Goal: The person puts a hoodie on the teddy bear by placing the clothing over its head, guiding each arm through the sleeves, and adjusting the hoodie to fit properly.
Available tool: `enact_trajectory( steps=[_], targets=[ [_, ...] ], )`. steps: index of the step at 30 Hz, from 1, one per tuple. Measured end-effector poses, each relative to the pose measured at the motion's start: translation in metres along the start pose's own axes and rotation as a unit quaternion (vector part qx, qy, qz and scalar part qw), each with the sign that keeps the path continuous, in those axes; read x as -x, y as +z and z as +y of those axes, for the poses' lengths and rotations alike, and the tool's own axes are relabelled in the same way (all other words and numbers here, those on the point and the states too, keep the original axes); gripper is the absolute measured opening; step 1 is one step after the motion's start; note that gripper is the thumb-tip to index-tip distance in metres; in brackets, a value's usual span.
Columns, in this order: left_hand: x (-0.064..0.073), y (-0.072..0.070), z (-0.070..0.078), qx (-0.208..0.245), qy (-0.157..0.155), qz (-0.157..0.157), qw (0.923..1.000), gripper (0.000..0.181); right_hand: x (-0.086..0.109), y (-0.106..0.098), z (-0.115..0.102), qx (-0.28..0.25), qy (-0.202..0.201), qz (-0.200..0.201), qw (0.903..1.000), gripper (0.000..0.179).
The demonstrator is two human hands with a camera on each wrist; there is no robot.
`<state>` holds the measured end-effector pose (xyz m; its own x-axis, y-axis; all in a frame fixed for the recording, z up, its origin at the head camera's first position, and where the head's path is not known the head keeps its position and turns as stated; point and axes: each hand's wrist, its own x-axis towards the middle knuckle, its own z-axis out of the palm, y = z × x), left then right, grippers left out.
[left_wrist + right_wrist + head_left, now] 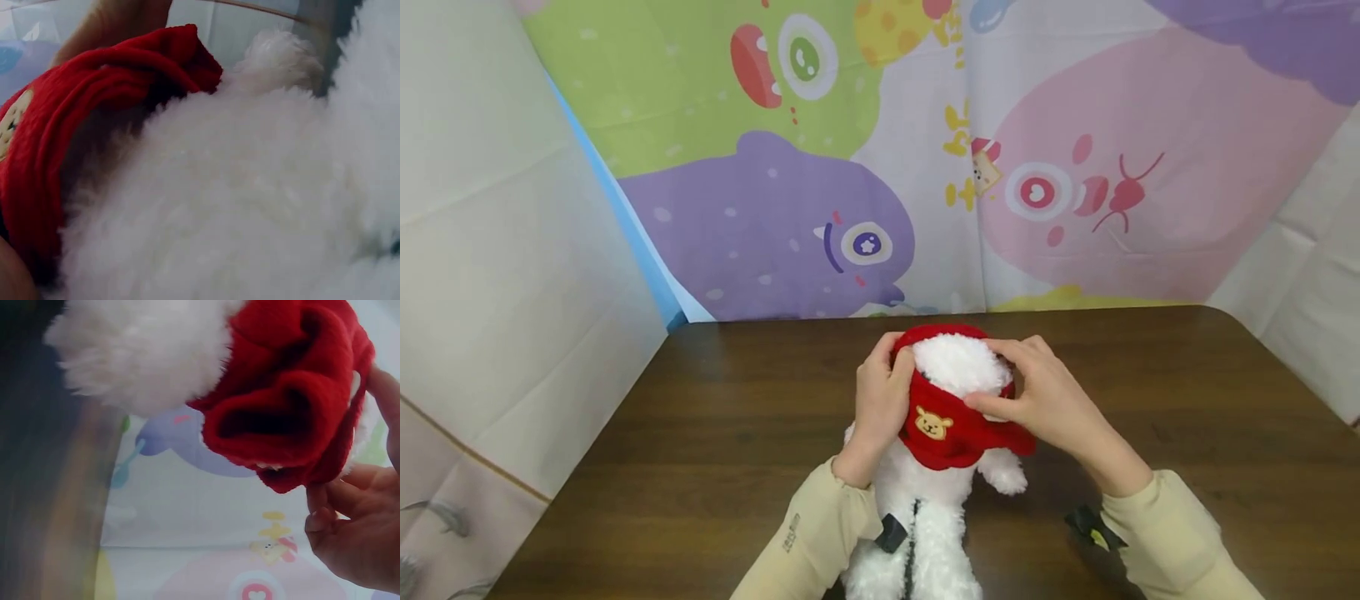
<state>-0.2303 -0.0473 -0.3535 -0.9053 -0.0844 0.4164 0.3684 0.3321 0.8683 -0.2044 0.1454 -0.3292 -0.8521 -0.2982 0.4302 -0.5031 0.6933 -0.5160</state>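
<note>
A white plush toy (925, 487) lies on its back on the table, its fluffy legs toward the front edge. Round its head is a red fleece cloth (947, 446) with a tan bear-face patch; white fur shows through its opening. At the left side, my left hand (882, 400) holds the cloth's edge, thumb on top. My right hand (1052, 404) pinches the opposite edge between thumb and fingers. Close up in the left wrist view, the folded red cloth (37, 175) lies against white fur (219, 206). Loose folds of the cloth (275, 419) hang open in the right wrist view.
The brown wooden table (730, 450) ends at a cartoon-printed backdrop (925, 208) behind the toy. White cloth walls (512, 208) stand at both sides. A small black item (891, 533) is at the left cuff, and another black piece (1093, 529) is beside the right cuff.
</note>
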Motion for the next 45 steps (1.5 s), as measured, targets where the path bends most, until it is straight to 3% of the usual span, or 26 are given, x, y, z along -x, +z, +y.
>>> enact_trajectory(
  steps=[5,9,11,15,18,20,24,26,32,35,38,39,42,45],
  targets=[
    [0.003,0.003,0.002,0.02,-0.005,0.028,0.9994,0.034,0.0,0.0,-0.004,-0.01,-0.001,-0.023,0.9997,0.063],
    [0.0,0.003,0.007,0.078,-0.081,0.045,0.9926,0.036,0.0,0.003,-0.005,-0.025,-0.009,-0.023,0.9994,0.057],
    [-0.002,0.002,0.009,0.134,-0.132,0.039,0.9814,0.037,-0.001,0.004,-0.005,-0.029,-0.016,-0.021,0.9992,0.055],
    [-0.004,0.001,0.007,0.257,-0.23,-0.002,0.9386,0.041,-0.002,0.006,0.002,-0.041,-0.016,-0.023,0.9987,0.053],
    [-0.007,-0.002,0.002,0.306,-0.265,-0.043,0.9134,0.042,-0.003,0.007,0.009,-0.069,0.001,-0.034,0.997,0.052],
    [-0.009,-0.004,-0.001,0.32,-0.27,-0.068,0.9055,0.044,-0.004,0.007,0.014,-0.111,0.013,-0.051,0.9925,0.053],
    [-0.012,-0.01,-0.004,0.327,-0.258,-0.129,0.9,0.05,-0.006,0.008,0.022,-0.188,0.027,-0.08,0.9785,0.054],
    [-0.013,-0.013,-0.005,0.321,-0.245,-0.152,0.9022,0.05,-0.006,0.009,0.025,-0.219,0.038,-0.088,0.971,0.054],
    [-0.013,-0.017,-0.005,0.267,-0.225,-0.18,0.9197,0.039,-0.008,0.013,0.031,-0.28,0.072,-0.086,0.9534,0.053],
    [-0.014,-0.018,-0.003,0.214,-0.215,-0.182,0.9351,0.035,-0.009,0.013,0.032,-0.287,0.08,-0.08,0.9512,0.054],
    [-0.015,-0.021,-0.001,0.161,-0.227,-0.198,0.94,0.04,-0.009,0.012,0.032,-0.3,0.076,-0.108,0.9449,0.068],
    [-0.016,-0.023,0.0,0.148,-0.231,-0.208,0.9388,0.044,-0.009,0.012,0.032,-0.302,0.072,-0.123,0.9425,0.074],
    [-0.017,-0.027,0.0,0.134,-0.244,-0.26,0.9245,0.062,-0.008,0.012,0.033,-0.301,0.052,-0.157,0.9391,0.091],
    [-0.017,-0.027,-0.002,0.127,-0.215,-0.311,0.917,0.072,-0.008,0.015,0.036,-0.289,0.038,-0.143,0.9459,0.092]
  ],
)
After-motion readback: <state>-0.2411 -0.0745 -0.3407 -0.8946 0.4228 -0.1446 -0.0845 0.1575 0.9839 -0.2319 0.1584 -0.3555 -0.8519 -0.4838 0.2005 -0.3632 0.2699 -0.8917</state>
